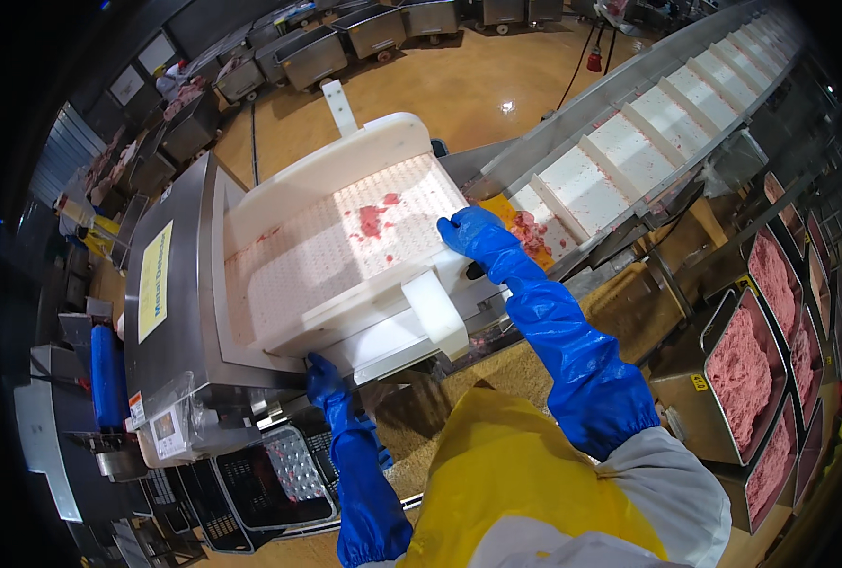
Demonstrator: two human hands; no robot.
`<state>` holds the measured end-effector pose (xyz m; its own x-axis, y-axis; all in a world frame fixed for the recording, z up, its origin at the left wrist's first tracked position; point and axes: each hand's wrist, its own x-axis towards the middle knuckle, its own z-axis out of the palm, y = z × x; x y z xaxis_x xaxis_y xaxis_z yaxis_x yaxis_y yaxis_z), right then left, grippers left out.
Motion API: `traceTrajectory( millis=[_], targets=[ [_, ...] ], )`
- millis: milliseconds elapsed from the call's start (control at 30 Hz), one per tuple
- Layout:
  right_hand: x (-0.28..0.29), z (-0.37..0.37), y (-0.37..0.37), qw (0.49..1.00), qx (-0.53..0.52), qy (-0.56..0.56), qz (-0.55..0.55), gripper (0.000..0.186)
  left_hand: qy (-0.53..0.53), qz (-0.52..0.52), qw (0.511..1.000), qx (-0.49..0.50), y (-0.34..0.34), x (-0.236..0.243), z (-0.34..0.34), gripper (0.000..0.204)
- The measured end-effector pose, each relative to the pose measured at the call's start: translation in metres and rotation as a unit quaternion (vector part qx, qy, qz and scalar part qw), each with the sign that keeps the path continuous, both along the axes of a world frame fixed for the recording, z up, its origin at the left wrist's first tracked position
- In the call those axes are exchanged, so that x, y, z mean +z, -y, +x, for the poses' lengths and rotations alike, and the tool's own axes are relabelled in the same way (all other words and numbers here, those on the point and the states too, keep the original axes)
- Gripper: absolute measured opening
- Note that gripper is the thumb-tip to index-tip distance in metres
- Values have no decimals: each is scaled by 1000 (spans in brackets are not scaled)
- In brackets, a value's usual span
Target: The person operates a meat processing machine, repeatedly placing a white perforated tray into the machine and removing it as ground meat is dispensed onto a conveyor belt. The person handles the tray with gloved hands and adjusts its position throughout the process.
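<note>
Both my hands wear long blue rubber gloves. My right hand is closed over the end of the white side guard of a short conveyor, beside its discharge end. Lower left, my left hand is at the near edge of the conveyor frame, by the corner of a steel machine housing; shade hides how its fingers lie. Small red meat scraps lie on the white perforated belt between the guards. Past my right hand, pink meat pieces sit at the foot of a cleated incline conveyor.
Steel bins of pink ground meat stand close on my right. Black crates sit below the machine at lower left. Several steel carts line the far floor. A red plug hangs on cables near the incline. Another person stands far left.
</note>
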<state>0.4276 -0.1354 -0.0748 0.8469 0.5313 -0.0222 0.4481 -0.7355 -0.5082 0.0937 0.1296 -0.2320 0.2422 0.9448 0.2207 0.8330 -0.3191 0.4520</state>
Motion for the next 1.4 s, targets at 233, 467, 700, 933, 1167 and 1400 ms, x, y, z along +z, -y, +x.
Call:
traceTrajectory(
  millis=[233,467,700,933,1167,1400],
  targets=[
    [1,0,7,999,-22,-43,8,49,-43,-24,999,4,9,12,8,72],
    [20,-13,10,991,-31,-112,63,49,-54,-56,997,13,9,18,6,74],
    [32,-22,20,983,-30,-142,116,47,-51,-86,995,3,7,20,7,72],
    [11,-13,16,992,-16,-58,110,46,-41,-52,998,8,5,17,6,71],
    [32,-22,20,994,-25,-86,60,45,-43,-49,998,21,5,11,1,72],
    [29,-17,21,986,-35,-135,95,48,-28,-33,999,24,6,5,9,76]
  ],
)
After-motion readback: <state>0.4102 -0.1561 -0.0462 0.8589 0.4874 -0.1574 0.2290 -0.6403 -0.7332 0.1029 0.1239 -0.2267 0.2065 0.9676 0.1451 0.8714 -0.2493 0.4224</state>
